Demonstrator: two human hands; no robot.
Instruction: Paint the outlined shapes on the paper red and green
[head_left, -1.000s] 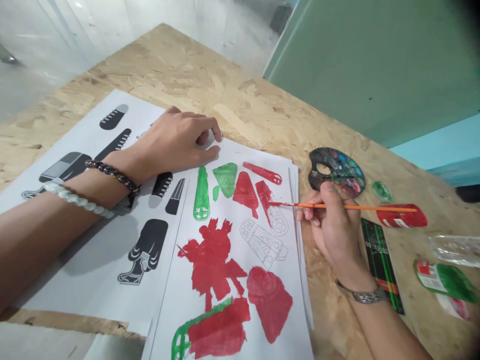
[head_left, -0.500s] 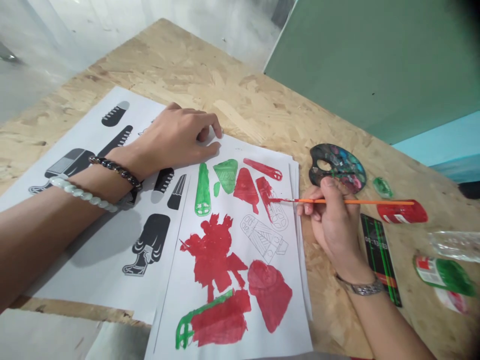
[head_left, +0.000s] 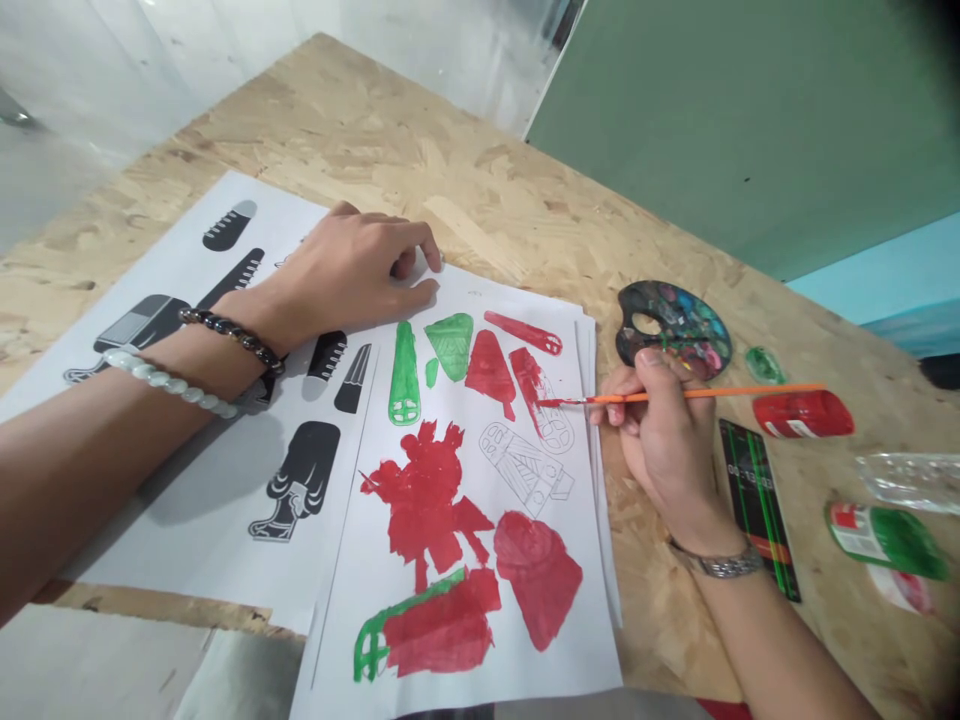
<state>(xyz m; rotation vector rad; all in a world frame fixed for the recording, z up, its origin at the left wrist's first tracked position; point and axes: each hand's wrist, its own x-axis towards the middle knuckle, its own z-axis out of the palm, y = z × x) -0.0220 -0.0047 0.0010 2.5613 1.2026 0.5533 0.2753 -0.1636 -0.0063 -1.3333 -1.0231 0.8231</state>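
Here, the right hand [head_left: 667, 430] is clamping its fingers on an orange paintbrush [head_left: 750, 391], red bristles lying over a half-painted shape [head_left: 529, 378] at the drawing sheet's [head_left: 360, 580] one o'clock. The left hand [head_left: 364, 265], thumb and index apart, is resting toward its eleven o'clock.

Left arm [head_left: 90, 450]: bare forearm. Dark bracelet [head_left: 238, 338] of round glossy beads at the wrist. Pale greenish-white bracelet [head_left: 172, 384], round beads, up the forearm from the dark bracelet and near it. Right arm [head_left: 795, 640]: bare forearm; silver-coloured linked metal band [head_left: 724, 566] at the wrist, well to the right of the dark bracelet; whether it carries a dial cannot be told
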